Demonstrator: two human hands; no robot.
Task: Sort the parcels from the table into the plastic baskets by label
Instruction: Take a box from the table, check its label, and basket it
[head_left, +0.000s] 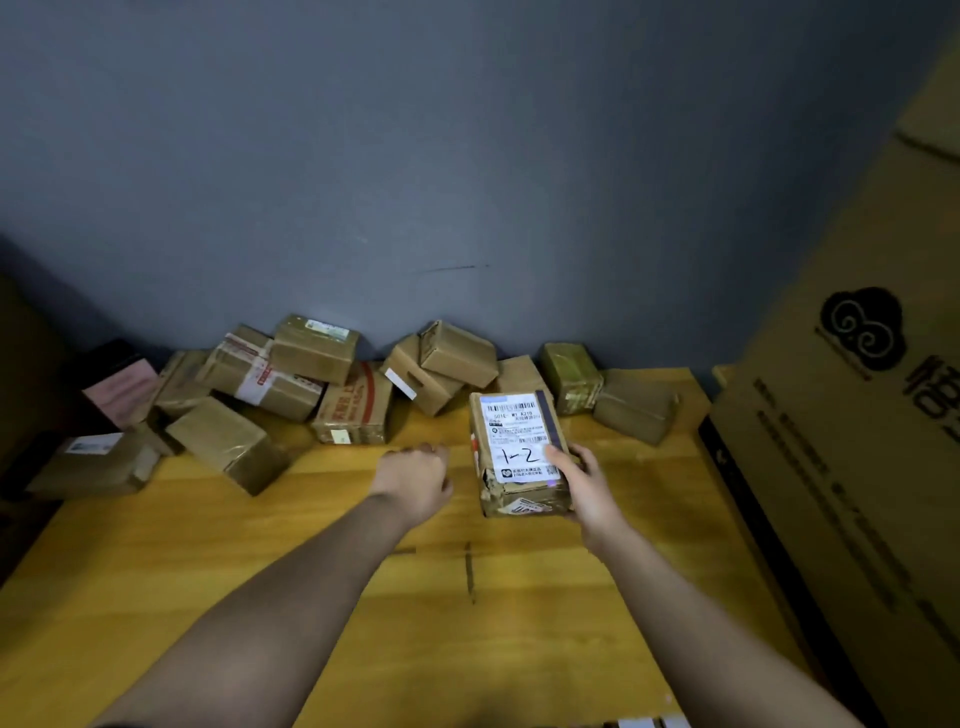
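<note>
Parcel (522, 453) marked 1-2 in right hand (587, 486)

A grey-blue wall (415, 156) behind; a large printed carton (852, 415) stands right.

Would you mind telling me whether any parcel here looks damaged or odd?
Yes: the parcel held in the right hand has a crumpled, torn lower-left corner just below its white label marked "1-2". The other parcels lie jumbled and tilted against the wall, none visibly torn.
</note>
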